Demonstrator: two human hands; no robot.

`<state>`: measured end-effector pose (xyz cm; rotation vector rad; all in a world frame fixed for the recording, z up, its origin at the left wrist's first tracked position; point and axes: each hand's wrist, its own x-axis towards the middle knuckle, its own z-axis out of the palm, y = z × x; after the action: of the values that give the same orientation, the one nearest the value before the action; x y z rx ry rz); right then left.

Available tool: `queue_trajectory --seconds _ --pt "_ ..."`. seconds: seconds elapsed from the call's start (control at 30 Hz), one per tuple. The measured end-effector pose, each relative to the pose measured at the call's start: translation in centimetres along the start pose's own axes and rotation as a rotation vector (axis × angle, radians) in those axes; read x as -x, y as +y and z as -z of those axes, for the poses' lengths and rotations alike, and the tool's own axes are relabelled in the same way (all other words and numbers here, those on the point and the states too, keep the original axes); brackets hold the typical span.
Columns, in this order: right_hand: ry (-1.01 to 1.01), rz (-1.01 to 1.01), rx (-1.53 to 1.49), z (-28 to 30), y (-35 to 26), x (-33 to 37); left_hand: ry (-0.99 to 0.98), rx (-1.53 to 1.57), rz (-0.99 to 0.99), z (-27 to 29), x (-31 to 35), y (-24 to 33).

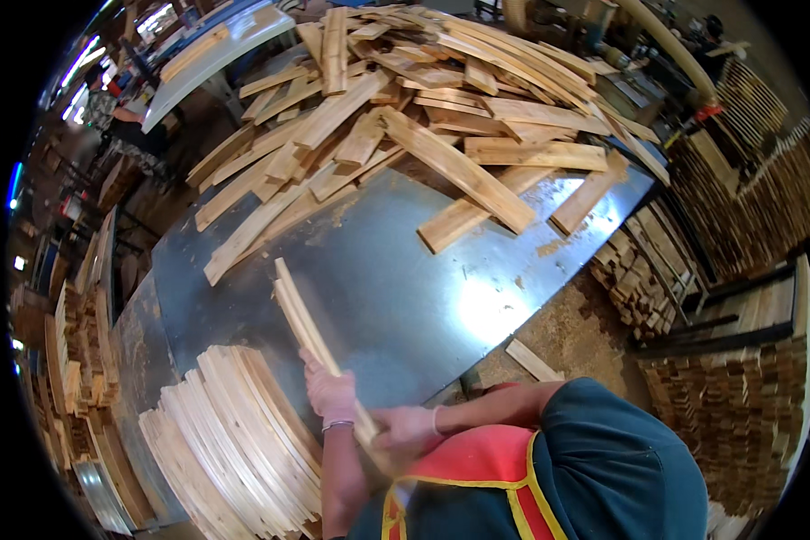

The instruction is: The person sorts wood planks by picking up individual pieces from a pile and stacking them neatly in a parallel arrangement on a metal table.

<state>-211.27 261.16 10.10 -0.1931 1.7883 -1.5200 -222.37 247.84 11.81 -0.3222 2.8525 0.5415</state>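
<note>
Holding slim, straight-edged wooden boards (pixel 306 315)

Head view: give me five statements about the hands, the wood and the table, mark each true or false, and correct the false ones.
1. The left hand is closed around wooden strips. True.
2. The right hand is well away from those strips. False: it is right beside their lower part, though blur hides the exact grip.
3. The loose boards on the far part of the metal-topped table lie in a jumbled heap. True.
4. The neatly arranged pale boards are to the right of both hands. False: they are to the left.
5. The apron has yellow edging. True.
</note>
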Motion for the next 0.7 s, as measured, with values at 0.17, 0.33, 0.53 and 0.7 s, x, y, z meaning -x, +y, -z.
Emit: queue_trajectory --seconds 0.17,0.33,0.53,0.7 --pt "0.421 0.234 0.218 11.9 5.4 0.5 -0.011 -0.108 -0.049 3.6 2.9 -4.3" --pt "1.129 -0.223 0.691 32.5 4.5 10.4 0.242 -0.616 -0.069 3.3 3.5 -8.8" --pt "1.112 -0.457 0.92 41.2 7.1 12.2 0.299 -0.532 -0.132 1.5 0.2 -1.0" --pt "0.845 0.128 0.742 35.8 5.6 14.5 0.138 -0.031 -0.457 -5.7 1.9 9.8"
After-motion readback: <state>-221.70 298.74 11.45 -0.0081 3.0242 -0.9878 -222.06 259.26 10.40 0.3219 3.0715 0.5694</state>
